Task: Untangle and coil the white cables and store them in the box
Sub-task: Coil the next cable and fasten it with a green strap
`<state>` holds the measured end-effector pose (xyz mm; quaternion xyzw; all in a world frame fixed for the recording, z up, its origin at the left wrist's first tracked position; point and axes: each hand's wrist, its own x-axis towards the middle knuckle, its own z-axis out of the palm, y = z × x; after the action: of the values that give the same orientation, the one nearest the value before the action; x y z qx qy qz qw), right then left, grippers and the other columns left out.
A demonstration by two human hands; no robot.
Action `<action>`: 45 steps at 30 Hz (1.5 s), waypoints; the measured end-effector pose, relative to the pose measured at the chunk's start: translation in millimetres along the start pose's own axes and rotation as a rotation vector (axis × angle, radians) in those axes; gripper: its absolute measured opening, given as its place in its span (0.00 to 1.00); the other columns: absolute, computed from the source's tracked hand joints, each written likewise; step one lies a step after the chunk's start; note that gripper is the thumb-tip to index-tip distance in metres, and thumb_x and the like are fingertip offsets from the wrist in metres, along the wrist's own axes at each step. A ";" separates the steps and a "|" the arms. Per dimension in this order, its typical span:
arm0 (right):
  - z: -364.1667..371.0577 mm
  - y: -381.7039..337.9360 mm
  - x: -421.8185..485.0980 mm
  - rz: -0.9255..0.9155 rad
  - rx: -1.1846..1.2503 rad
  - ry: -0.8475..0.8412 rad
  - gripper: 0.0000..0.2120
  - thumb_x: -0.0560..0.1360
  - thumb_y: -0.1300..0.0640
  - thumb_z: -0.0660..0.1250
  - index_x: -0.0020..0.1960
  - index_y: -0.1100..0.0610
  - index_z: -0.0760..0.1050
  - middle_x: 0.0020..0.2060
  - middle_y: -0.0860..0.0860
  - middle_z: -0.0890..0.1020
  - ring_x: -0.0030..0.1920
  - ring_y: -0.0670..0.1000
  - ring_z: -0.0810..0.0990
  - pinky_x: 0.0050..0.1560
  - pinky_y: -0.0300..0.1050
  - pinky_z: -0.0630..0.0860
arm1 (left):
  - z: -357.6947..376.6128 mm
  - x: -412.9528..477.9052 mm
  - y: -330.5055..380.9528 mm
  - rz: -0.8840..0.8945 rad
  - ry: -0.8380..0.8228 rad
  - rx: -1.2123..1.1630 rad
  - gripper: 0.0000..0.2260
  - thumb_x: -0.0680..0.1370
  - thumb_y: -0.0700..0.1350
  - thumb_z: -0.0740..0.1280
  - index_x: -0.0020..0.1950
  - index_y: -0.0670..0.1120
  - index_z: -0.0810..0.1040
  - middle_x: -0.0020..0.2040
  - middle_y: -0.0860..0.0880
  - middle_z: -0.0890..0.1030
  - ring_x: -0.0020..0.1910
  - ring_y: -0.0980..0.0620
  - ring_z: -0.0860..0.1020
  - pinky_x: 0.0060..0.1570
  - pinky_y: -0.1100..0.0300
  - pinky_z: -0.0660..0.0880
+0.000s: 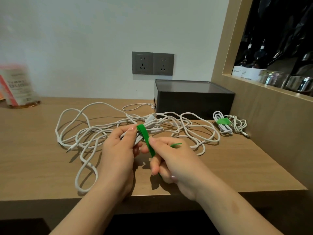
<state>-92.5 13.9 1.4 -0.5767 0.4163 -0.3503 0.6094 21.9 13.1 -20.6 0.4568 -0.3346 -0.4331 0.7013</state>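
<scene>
A tangle of white cables (pixel 88 133) sprawls across the middle of the wooden desk (pixel 33 158). My left hand (pixel 118 150) grips a gathered bundle of these cables just above the desk. A green strap (pixel 144 134) loops over that bundle, and my right hand (pixel 169 158) pinches the strap's free end below it. A dark box (pixel 193 97) with a closed lid stands at the back right against the wall. A coiled white cable (pixel 227 123) bound with a green strap lies to the right of the box.
Two grey wall sockets (pixel 153 63) sit above the box. A wooden side panel (pixel 271 133) with a shelf of bottles (pixel 271 65) bounds the desk on the right. A blurred packet (pixel 18 87) stands at the back left. The desk's front edge runs under my wrists.
</scene>
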 end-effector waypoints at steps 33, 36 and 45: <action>-12.0 17.6 5.2 -0.444 -0.294 0.214 0.06 0.74 0.48 0.65 0.40 0.37 0.74 0.38 0.35 0.81 0.43 0.36 0.78 0.37 0.28 0.74 | -7.0 4.2 24.2 -0.345 -0.376 0.109 0.10 0.79 0.47 0.60 0.39 0.46 0.72 0.21 0.53 0.61 0.18 0.58 0.58 0.17 0.69 0.55; -14.1 19.9 6.3 -0.447 -0.232 0.232 0.03 0.74 0.48 0.66 0.42 0.40 0.77 0.37 0.39 0.82 0.42 0.41 0.79 0.43 0.40 0.77 | -3.2 5.1 25.6 -0.331 -0.388 0.183 0.08 0.79 0.48 0.60 0.44 0.45 0.73 0.21 0.52 0.61 0.19 0.58 0.59 0.18 0.67 0.55; -15.3 22.5 9.3 -0.449 -0.144 0.259 0.05 0.74 0.53 0.67 0.45 0.42 0.80 0.40 0.41 0.83 0.48 0.48 0.81 0.50 0.56 0.80 | 3.4 6.6 18.1 -0.304 -0.323 0.354 0.13 0.82 0.51 0.56 0.45 0.45 0.74 0.25 0.49 0.72 0.19 0.57 0.63 0.17 0.70 0.58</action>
<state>-103.9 1.2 -21.8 -0.6469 0.3762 -0.5172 0.4154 27.1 9.7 -2.0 0.5423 -0.4399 -0.5354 0.4752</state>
